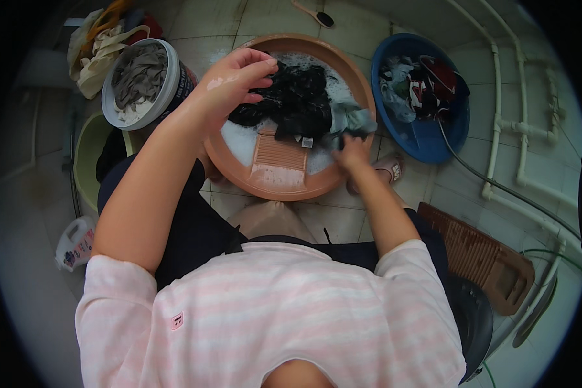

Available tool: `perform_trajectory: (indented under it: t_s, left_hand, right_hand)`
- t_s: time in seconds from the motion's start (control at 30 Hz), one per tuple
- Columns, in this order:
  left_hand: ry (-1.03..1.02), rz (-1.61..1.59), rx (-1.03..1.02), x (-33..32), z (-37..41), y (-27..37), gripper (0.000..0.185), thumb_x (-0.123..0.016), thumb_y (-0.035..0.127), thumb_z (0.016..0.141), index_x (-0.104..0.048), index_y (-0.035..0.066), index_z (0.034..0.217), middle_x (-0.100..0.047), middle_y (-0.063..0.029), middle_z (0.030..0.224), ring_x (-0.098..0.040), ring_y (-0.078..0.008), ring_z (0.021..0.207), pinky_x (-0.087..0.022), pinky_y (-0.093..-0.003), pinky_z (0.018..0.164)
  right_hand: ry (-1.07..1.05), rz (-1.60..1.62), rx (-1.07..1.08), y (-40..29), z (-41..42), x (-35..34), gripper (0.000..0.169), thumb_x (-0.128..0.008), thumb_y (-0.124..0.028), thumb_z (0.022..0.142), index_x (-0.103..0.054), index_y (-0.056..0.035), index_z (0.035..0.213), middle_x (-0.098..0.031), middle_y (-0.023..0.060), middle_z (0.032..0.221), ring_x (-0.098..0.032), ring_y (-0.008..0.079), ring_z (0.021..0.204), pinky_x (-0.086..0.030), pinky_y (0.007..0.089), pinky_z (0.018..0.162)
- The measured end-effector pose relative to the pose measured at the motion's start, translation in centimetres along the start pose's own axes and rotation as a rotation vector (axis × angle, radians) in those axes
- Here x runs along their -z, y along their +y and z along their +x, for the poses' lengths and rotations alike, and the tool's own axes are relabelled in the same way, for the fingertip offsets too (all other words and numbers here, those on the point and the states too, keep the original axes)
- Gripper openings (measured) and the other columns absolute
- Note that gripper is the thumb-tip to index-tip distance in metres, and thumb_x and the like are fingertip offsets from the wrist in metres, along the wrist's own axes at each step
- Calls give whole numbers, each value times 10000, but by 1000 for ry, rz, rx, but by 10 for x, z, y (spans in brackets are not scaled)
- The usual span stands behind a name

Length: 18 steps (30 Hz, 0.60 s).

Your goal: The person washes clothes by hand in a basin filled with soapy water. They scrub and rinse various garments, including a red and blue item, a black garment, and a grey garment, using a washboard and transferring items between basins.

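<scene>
A round orange-brown plastic basin (284, 193) stands on the floor before me, with suds and a ribbed washboard part (280, 151) on its near side. Soaked black clothing (296, 97) fills its middle, and a small white tag shows on it. Over the basin's left side my left hand (240, 80) is raised, wet, with bent fingers apart and nothing seen in them. By the right rim, my right hand (354, 153) grips a grey-green cloth (351, 119), blurred by motion; its fingertips are partly hidden.
A blue basin (424, 140) with clothes and a hose stands to the right. On the left are a white bucket (174, 72) of grey cloth, a green tub (85, 160) and a detergent bottle (76, 242). A brown washboard (480, 257) leans right; a brush (320, 17) lies beyond.
</scene>
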<state>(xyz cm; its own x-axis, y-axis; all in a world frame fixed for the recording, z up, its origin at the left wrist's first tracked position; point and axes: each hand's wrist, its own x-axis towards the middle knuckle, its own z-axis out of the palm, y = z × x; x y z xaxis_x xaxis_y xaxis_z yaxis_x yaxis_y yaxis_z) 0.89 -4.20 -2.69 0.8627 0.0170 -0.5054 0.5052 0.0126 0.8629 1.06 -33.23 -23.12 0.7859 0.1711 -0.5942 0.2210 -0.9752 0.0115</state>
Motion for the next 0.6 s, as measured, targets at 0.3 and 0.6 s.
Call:
perform_trajectory:
  t_s: [0.3, 0.6]
  left_hand:
    - [-47, 149, -39, 0, 17, 1, 310, -528, 333, 881, -545, 87, 1069, -576, -58, 1125, -520, -170, 1048, -390, -310, 881]
    - [-80, 42, -40, -2, 37, -1, 224, -552, 216, 880, -565, 65, 1045, -582, -15, 1056, -497, -90, 959, -380, -250, 858]
  right_hand:
    - [-487, -220, 302, -19, 49, -41, 311, -479, -277, 817, -634, -97, 1017, -575, 121, 1148, -551, 260, 1043, -404, 409, 894]
    - [276, 32, -65, 0, 158, -188, 406, -459, -186, 824, -496, 11, 1177, -441, 223, 1275, -422, 327, 1191, -321, 380, 1008]
